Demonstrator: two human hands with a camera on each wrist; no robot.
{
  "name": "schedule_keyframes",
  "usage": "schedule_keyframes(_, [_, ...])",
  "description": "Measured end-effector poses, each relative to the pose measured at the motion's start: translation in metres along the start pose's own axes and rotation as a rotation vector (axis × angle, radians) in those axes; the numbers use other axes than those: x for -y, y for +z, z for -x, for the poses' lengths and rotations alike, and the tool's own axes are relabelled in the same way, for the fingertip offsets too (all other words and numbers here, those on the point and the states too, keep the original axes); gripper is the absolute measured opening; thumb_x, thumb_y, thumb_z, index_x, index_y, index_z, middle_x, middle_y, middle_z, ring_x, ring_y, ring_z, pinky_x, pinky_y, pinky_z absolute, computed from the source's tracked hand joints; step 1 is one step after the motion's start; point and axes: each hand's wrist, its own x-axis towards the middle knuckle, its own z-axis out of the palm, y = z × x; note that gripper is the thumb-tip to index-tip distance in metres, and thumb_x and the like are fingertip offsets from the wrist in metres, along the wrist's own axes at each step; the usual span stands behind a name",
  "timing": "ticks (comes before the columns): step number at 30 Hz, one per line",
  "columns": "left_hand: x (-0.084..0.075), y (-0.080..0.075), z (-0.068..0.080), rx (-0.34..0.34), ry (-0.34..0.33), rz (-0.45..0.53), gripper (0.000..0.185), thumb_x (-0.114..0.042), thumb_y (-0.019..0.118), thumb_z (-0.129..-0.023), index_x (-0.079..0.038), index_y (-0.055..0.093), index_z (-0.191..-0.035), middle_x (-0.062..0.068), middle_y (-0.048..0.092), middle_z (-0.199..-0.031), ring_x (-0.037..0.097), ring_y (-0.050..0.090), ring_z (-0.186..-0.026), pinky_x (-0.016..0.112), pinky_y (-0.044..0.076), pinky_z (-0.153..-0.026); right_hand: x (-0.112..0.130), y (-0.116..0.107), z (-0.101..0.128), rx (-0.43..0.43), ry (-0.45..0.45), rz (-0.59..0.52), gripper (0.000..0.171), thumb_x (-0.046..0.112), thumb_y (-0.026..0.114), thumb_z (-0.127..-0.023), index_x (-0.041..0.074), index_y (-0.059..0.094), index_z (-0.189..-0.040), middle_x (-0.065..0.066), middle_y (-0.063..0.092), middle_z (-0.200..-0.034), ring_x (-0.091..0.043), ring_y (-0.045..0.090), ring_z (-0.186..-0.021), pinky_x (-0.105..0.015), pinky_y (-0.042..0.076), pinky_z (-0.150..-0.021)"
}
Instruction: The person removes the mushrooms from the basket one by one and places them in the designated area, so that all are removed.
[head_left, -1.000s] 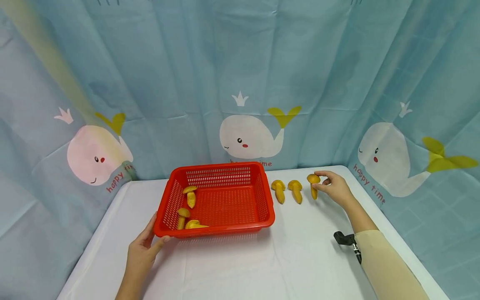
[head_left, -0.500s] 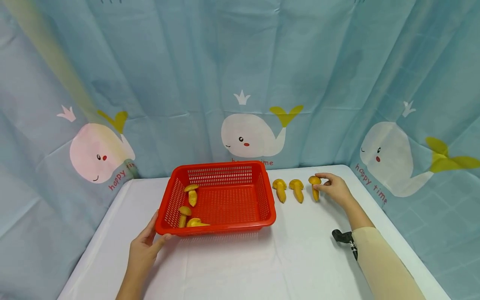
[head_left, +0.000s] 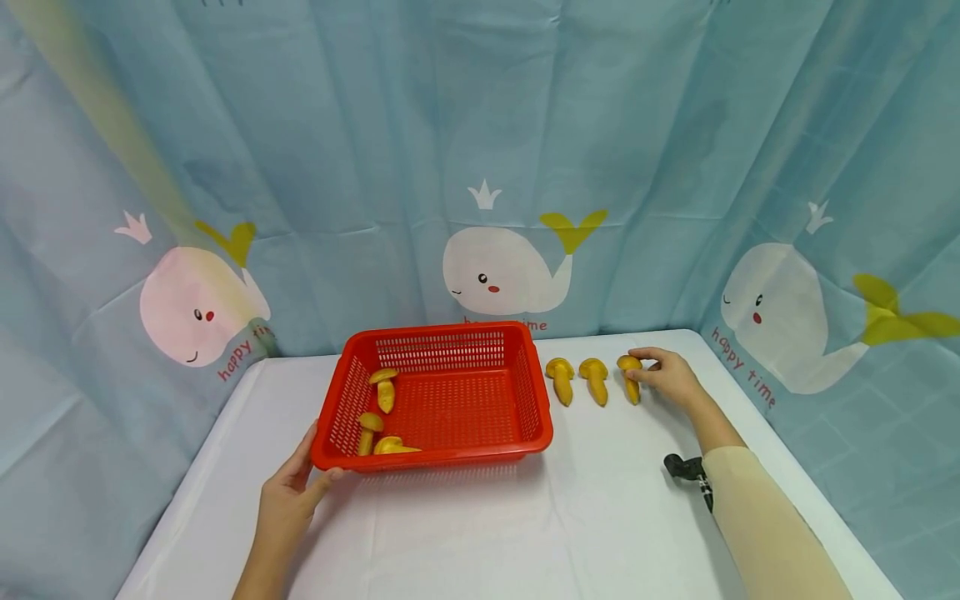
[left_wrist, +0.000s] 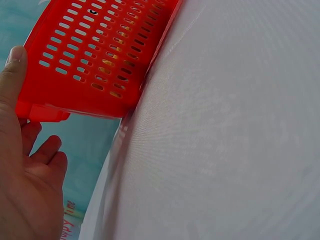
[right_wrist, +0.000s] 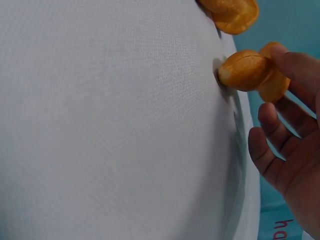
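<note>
A red plastic basket (head_left: 442, 457) with slotted walls stands left of centre on the white-covered table. My left hand (head_left: 288, 500) grips its near left corner, thumb at the front rim and fingers along the left side. In the right wrist view, my right hand (right_wrist: 295, 130) pinches a yellow-brown mushroom (right_wrist: 245, 70) by its cap between thumb and finger, the stem close to the cloth. Left of that mushroom, a second mushroom (head_left: 595, 383) and a third mushroom (head_left: 561, 383) lie in a row, caps away from me. Inside the basket are a few more, including one mushroom (head_left: 385, 393) against the left side.
White cloth (head_left: 465, 533) covers the table. A blue curtain (head_left: 360, 167) printed with whales rises behind and on both sides. A black device (head_left: 682, 467) is fixed at the right sleeve (head_left: 765, 517).
The mushroom in my right hand has come down slightly to the cloth, at the right end of the row. My left hand and the basket keep their places; the head view shifts a little.
</note>
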Motion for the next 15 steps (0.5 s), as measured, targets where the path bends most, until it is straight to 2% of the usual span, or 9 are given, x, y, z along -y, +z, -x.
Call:
schedule_keyframes(7, [0.001, -0.001, 0.000, -0.006, 0.009, -0.001, 0.078, -0.014, 0.080, -0.089, -0.027, 0.042, -0.157, 0.001, 0.042, -0.161, -0.010, 0.041, -0.139, 0.004, 0.039, -0.101, -0.004, 0.003, -0.006, 0.018, 0.013, -0.007, 0.059, 0.037, 0.076, -0.094, 0.007, 0.059, -0.142, -0.020, 0.063, -0.134, -0.024, 0.057, -0.090, -0.031, 0.055, -0.072])
schedule_keyframes(15, [0.005, -0.001, -0.002, 0.000, 0.005, 0.002, 0.078, -0.014, 0.080, -0.089, -0.027, 0.043, -0.157, 0.000, 0.042, -0.161, -0.008, 0.041, -0.139, 0.005, 0.039, -0.102, -0.006, 0.006, -0.012, 0.048, 0.037, -0.007, 0.056, 0.035, 0.073, -0.097, 0.005, 0.058, -0.142, -0.022, 0.057, -0.142, -0.028, 0.057, -0.098, -0.032, 0.054, -0.075])
